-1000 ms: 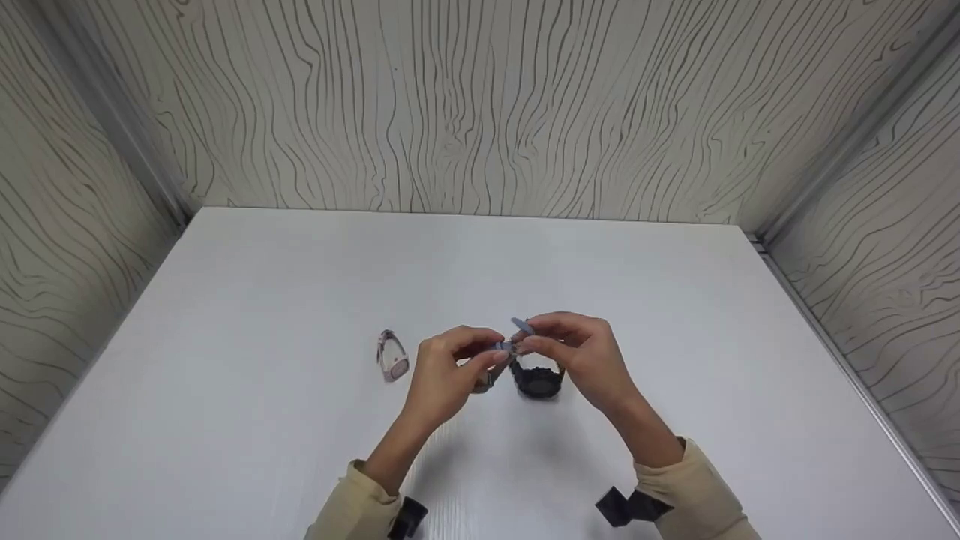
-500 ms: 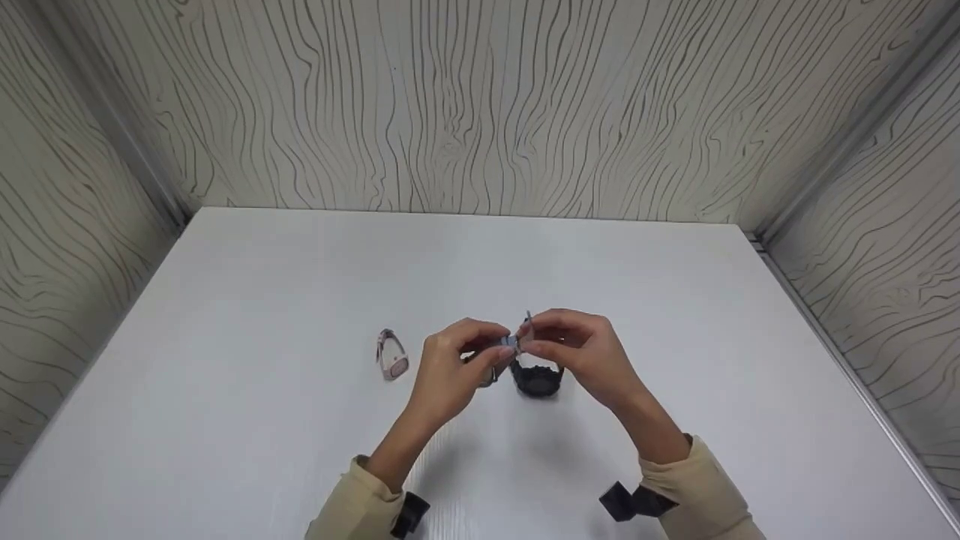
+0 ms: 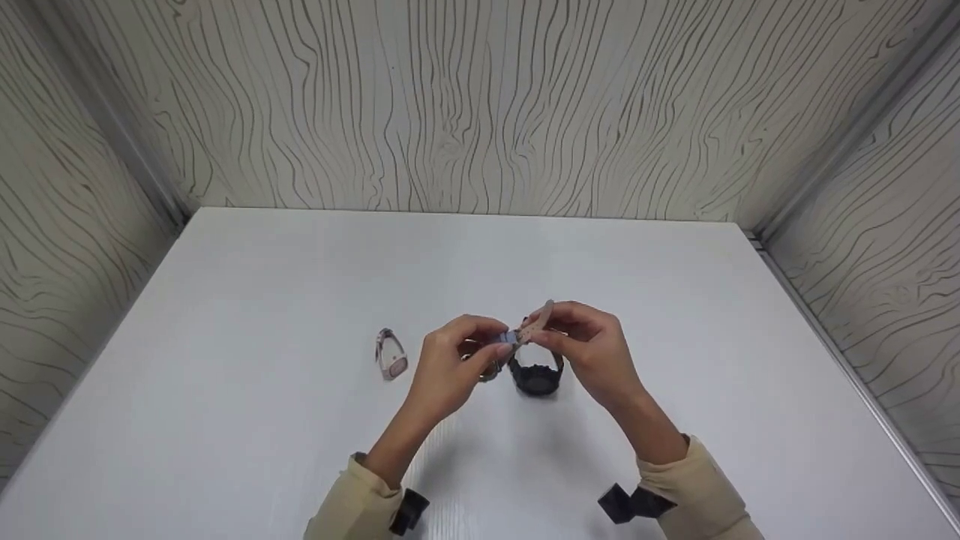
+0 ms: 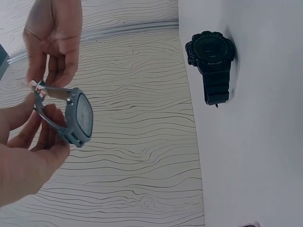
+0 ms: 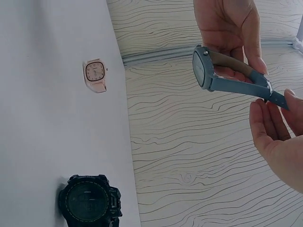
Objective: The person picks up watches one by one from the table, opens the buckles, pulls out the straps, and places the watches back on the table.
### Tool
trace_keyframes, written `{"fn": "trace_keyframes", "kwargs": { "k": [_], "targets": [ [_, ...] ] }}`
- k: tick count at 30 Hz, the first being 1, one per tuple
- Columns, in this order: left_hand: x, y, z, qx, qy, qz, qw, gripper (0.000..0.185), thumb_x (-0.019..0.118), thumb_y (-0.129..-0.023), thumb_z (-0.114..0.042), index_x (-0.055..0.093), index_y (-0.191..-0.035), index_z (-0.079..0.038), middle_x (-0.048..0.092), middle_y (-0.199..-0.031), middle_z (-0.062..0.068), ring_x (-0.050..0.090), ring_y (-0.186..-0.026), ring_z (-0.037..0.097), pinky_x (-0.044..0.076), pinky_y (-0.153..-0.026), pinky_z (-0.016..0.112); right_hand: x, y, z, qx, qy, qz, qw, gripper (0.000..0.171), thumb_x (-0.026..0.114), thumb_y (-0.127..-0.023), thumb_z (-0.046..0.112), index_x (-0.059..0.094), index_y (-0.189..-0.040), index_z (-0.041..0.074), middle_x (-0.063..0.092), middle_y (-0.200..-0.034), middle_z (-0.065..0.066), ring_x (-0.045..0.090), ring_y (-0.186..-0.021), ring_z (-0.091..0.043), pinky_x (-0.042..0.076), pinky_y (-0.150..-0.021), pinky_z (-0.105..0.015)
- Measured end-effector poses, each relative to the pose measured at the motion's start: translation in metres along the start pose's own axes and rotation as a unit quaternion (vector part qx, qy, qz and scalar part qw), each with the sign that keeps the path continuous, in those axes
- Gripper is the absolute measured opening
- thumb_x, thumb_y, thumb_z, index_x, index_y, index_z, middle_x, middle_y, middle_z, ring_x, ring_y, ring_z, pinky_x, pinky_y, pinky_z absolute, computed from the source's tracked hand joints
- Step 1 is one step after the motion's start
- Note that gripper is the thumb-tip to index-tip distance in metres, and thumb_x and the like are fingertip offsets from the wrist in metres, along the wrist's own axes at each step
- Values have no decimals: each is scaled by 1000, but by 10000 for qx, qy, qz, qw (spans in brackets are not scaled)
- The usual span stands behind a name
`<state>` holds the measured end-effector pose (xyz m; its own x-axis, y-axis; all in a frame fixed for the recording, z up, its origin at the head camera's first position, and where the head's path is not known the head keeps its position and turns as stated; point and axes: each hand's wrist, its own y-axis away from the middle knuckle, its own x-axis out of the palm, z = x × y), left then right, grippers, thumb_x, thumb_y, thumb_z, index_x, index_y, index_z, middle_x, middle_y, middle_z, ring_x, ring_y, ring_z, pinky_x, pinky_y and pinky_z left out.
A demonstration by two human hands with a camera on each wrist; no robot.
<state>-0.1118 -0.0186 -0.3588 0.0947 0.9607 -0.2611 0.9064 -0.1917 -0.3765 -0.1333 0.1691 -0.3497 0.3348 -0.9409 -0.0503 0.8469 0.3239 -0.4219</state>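
A blue-grey wristwatch [image 3: 516,337] is held above the white table [image 3: 300,285] between both hands. My left hand [image 3: 496,346] grips it by the case and strap loop [image 4: 78,118]. My right hand [image 3: 541,332] pinches the free strap end near the buckle [image 5: 270,92], and the strap tip sticks up to the right. The watch face [image 4: 84,115] shows in the left wrist view. A black digital watch [image 3: 536,376] stands on the table just below the hands, apart from them.
A small pink square-faced watch [image 3: 391,355] lies on the table left of my left hand, also visible in the right wrist view as the pink watch [image 5: 96,74]. Wood-grain walls [image 3: 480,105] close in the table on the back and both sides.
The strap tip in my right hand has swung from pointing up-left to up-right. Both hands have risen slightly. The black and pink watches have not moved.
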Motion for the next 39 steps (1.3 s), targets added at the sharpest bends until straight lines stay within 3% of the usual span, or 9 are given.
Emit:
{"fn": "trace_keyframes", "kwargs": {
  "k": [6,15,20,39],
  "targets": [
    [2,-1,2,9,-72,217,9997,19,65,-85,-11,64,-102,-3,61,-97,6,60,-91,18,50,-81,25,3,2,-3,137,-7,79,9999,18,64,-81,-4,60,-98,-12,61,-91,-15,61,-86,-24,52,-78,-33],
    [2,-1,6,258,66,-88,9996,16,65,-85,-11,65,-98,-1,63,-94,6,61,-89,19,50,-82,27,5,1,-3,61,-344,-17,9994,19,63,-81,-6,58,-97,-14,62,-93,-17,62,-87,-26,52,-78,-33],
    [2,-1,6,212,151,-105,9996,15,65,-85,-11,65,-97,-2,63,-93,6,62,-88,18,50,-80,26,6,1,-4,12,-523,-73,9986,18,60,-82,-9,55,-98,-17,61,-94,-16,62,-88,-25,52,-79,-32],
    [0,-4,0,252,-129,384,9989,10,64,-85,-11,63,-92,-4,58,-91,3,59,-86,17,51,-76,29,2,1,1,4,-131,186,9997,14,64,-81,-6,60,-93,-12,63,-91,-16,61,-90,-27,52,-78,-34]
  ]
}}
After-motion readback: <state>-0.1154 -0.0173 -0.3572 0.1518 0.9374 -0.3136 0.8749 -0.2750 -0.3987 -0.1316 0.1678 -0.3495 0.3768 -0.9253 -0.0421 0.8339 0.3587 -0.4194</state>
